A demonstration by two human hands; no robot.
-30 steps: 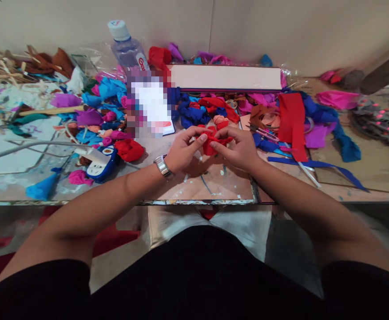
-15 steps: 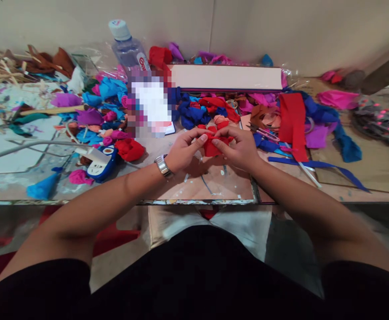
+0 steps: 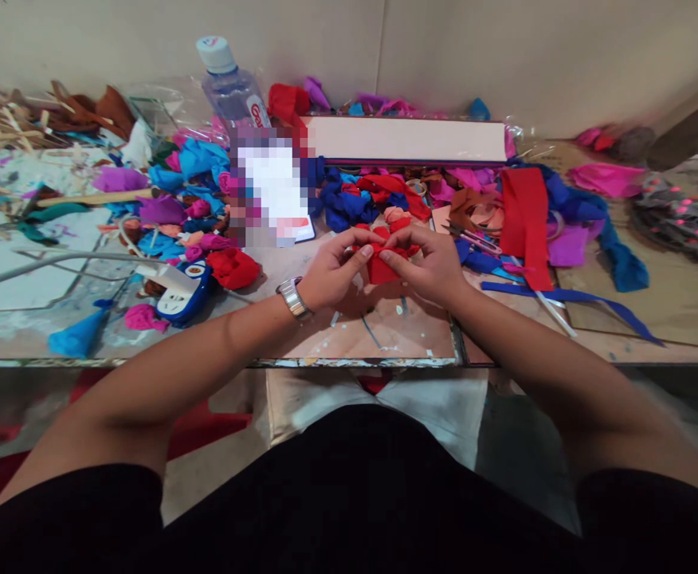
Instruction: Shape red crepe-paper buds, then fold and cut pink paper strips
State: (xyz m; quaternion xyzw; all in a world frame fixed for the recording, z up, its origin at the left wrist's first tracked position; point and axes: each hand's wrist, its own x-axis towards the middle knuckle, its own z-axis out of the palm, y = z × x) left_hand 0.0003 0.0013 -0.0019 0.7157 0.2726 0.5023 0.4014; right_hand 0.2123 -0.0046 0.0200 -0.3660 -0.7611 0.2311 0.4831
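Thumbs drawn closer: left hand (image 3: 331, 271) and right hand (image 3: 429, 267) pinch 1 red fabric piece (image 3: 382, 263); fold edges evenly, tightly.

Even, soft indoor light, faint shadows under the hands (image 3: 385, 267) — edges bow, corners smear, one patch pixelated.

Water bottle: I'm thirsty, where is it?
Head view, far left of centre: the water bottle stands against the wall, behind the blue scraps.

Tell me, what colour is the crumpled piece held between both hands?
Red: the crumpled piece, pinched between left hand and right hand, shows best in the head view.
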